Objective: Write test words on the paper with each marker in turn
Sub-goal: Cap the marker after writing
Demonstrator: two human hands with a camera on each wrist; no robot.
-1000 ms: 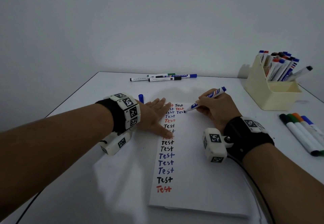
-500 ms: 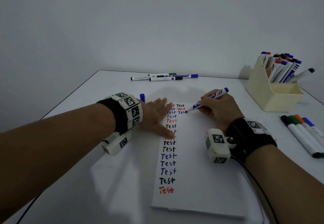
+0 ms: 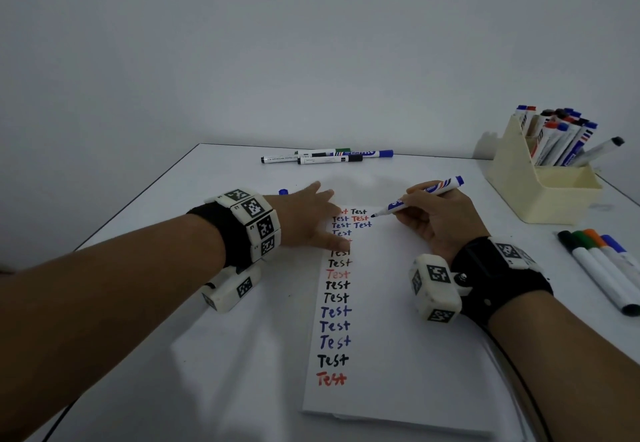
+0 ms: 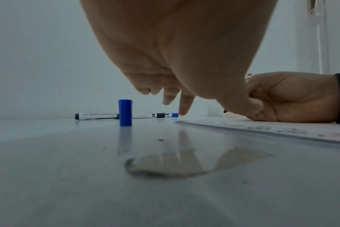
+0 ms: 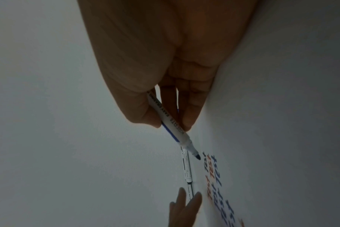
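A white paper (image 3: 398,355) lies mid-table with a long column of "Test" words and a short second column at its top. My right hand (image 3: 412,211) pinches an uncapped blue marker (image 3: 420,197) and rests on the paper, with the tip just above and right of the top words. In the right wrist view, thumb and fingers grip the marker (image 5: 171,122). My left hand (image 3: 311,216) hovers at the paper's top left corner, fingers straight and palm raised off the table. The blue cap (image 4: 125,112) stands upright just left of the left hand's fingertips (image 4: 184,107).
Three markers (image 3: 325,157) lie at the table's far edge. A cream holder (image 3: 540,199) full of markers stands at the back right. Several capped markers (image 3: 602,268) lie in a row at the right edge.
My left hand has lifted from flat on the paper and shifted forward and left toward the blue cap. The marker tip has risen off the paper beside the finished blue "Test".
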